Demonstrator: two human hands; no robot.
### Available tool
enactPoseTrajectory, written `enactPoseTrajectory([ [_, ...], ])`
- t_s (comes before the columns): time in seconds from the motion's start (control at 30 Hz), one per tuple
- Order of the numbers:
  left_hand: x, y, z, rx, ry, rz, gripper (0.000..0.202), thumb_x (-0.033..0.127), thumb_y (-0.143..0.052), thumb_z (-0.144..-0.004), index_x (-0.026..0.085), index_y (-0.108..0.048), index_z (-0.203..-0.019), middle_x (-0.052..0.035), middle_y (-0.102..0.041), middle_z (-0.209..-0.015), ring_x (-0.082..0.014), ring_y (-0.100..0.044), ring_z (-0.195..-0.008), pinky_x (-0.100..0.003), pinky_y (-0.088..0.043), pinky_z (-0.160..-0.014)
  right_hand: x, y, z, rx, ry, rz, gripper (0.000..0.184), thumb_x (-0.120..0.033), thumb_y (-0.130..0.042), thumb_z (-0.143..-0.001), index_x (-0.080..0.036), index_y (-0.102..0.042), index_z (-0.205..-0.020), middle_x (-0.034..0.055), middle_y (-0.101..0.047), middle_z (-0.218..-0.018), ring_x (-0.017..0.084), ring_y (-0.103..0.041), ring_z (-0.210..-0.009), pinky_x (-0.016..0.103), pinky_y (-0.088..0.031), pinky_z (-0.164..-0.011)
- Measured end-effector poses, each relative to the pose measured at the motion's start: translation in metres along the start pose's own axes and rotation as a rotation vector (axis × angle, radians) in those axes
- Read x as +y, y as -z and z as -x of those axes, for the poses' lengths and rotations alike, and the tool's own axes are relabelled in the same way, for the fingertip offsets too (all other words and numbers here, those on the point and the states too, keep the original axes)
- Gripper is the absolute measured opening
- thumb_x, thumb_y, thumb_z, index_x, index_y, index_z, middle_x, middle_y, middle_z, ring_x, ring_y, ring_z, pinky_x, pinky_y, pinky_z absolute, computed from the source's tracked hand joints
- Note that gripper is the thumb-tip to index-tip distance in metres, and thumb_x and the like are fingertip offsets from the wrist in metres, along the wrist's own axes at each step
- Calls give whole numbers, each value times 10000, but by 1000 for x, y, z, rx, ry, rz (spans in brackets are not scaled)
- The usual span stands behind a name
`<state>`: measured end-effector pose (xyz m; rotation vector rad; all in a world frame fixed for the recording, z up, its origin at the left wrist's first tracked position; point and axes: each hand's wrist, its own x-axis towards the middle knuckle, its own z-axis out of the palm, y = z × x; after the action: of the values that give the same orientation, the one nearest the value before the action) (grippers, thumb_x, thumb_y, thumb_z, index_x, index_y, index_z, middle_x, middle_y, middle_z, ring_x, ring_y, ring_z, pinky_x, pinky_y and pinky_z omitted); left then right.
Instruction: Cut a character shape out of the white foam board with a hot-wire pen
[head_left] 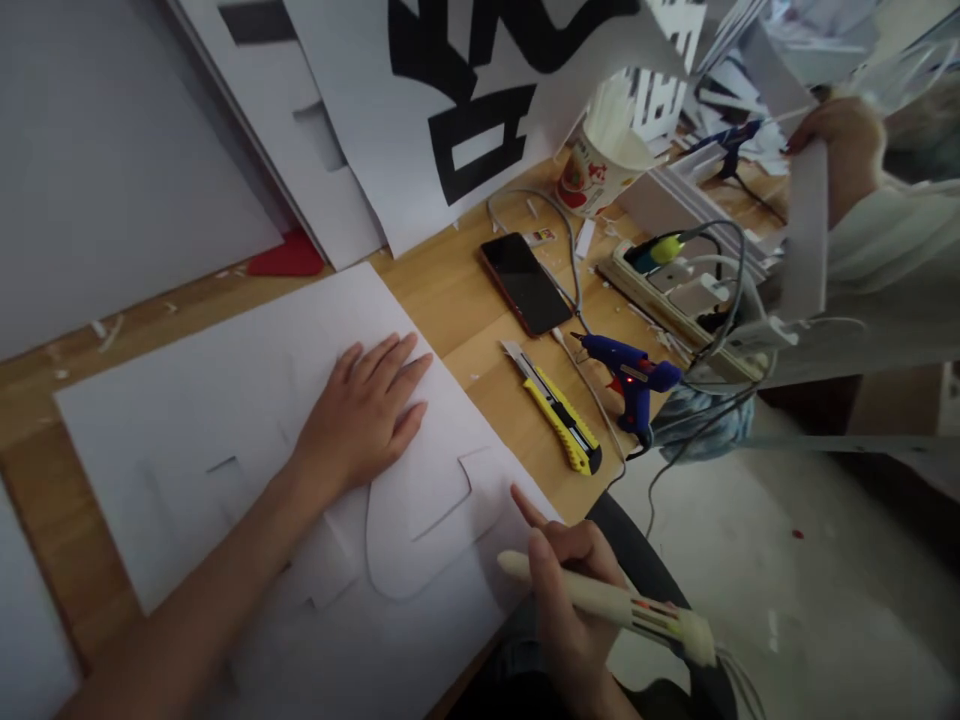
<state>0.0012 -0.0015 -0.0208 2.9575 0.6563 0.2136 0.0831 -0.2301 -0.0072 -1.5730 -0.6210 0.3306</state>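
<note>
My left hand (360, 415) lies flat with its fingers stretched out on a large white sheet (247, 350). Below and right of it, a cut-out white shape (420, 560) with a rounded end lies on the sheet. My right hand (574, 590) grips a thick cream multicolour pen (600, 597) near the sheet's right edge. The pen's blunt end points left, and coloured sliders show at its other end. Past the sheet's right edge lie a yellow utility knife (559, 415) with its blade out and a blue hot glue gun (630, 375) with a red light.
A dark phone (525, 282) lies beyond the knife. Behind it stand a paper cup (600, 170) and a power strip (675, 300) with tangled cables. White boards with black characters (480, 140) lean at the back. At right, another person's hand (844, 150) holds a white strip.
</note>
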Motion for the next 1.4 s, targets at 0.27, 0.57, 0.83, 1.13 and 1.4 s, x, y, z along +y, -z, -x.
enactPoseTrajectory([
  [0.27, 0, -1, 2, -28, 9, -32, 509, 354, -328, -997, 159, -431, -1455, -108, -355, -1576, -276, -317, -1454, -515, -246, -1184, 4, 1, -1, -128, -85, 102, 311, -265, -624, -873, -211, -468, -609, -58, -492, -547, 192, -743, -860, 383, -559, -990],
  [0.57, 0, -1, 1, -68, 20, -12, 536, 327, -233, -1010, 124, -344, -1494, -100, -313, -1596, -237, -276, -1477, -497, -207, -1216, 4, 16, -2, -141, 149, 134, 293, -535, -630, -872, -244, -653, -900, -27, -708, -677, 149, -736, -648, 184, -585, -558],
  [0.83, -1, -8, 4, 19, 25, 2, 554, 320, -281, -998, 64, -297, -1489, -186, -234, -1611, -272, -214, -1495, -508, -199, -1213, 39, 16, -2, -315, 451, 486, 295, -428, -540, -948, -237, -737, -1055, 77, -753, -1090, 277, -708, -1048, 387, -599, -901],
  [1.13, 9, 4, 4, 14, 107, -35, 520, 326, -325, -984, 78, -426, -1430, -194, -497, -1444, -297, -458, -1320, -524, -277, -1153, 38, 5, 6, -220, 438, 423, 231, -277, -610, -897, -229, -731, -1088, 61, -755, -1085, 270, -735, -972, 384, -612, -863],
  [1.4, 47, 3, 10, -122, 328, 9, 1152, 818, -502, -728, 9, -251, -1508, -263, -178, -1598, -401, -171, -1489, -680, -103, -1161, 32, 5, 3, -236, 456, 429, 198, -231, -581, -908, -229, -734, -1034, 70, -771, -994, 241, -746, -911, 336, -613, -818],
])
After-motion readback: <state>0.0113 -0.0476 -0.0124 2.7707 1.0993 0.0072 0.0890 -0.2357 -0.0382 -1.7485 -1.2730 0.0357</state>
